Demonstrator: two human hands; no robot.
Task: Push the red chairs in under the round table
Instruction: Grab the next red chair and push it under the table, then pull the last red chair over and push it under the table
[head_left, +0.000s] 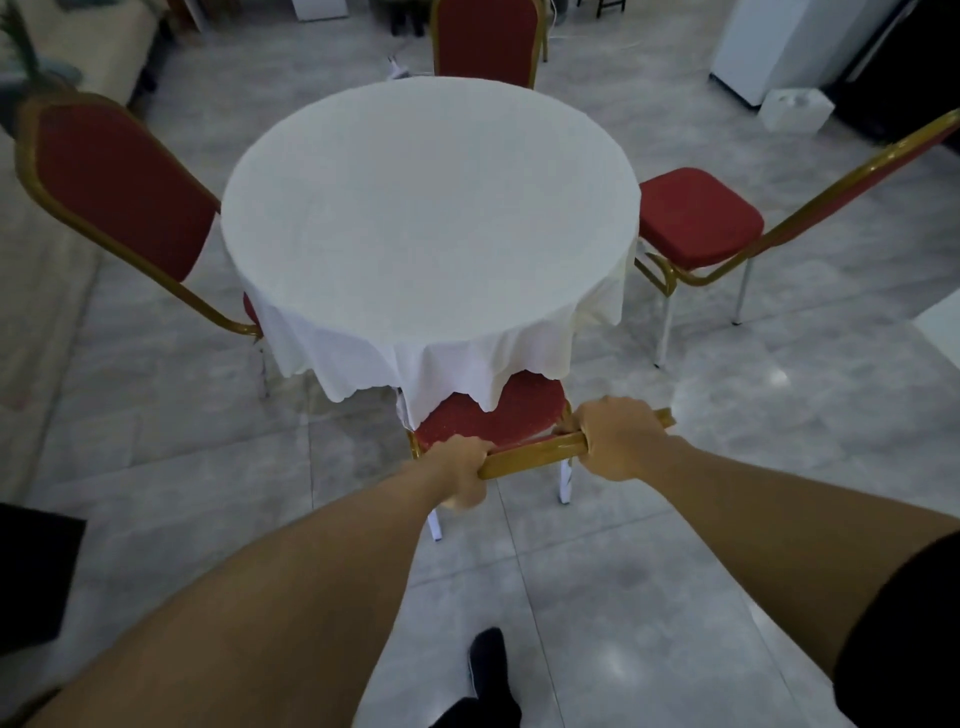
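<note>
A round table (426, 208) under a white cloth fills the middle of the view. Directly in front of me stands a red chair (493, 421) with a gold frame, its seat partly under the hanging cloth. My left hand (460, 473) and my right hand (621, 439) both grip the top rail of its backrest. The left red chair (114, 192) has its seat tucked under the table. The far red chair (485, 41) stands close behind the table. The right red chair (698, 218) stands out from the table with its whole seat showing.
Grey tiled floor (727, 493) surrounds the table. A white cabinet (769, 47) and a small white box (795, 109) stand at the back right. A cloth-covered table (88, 47) stands at the back left. My dark shoe (488, 670) is on the floor below.
</note>
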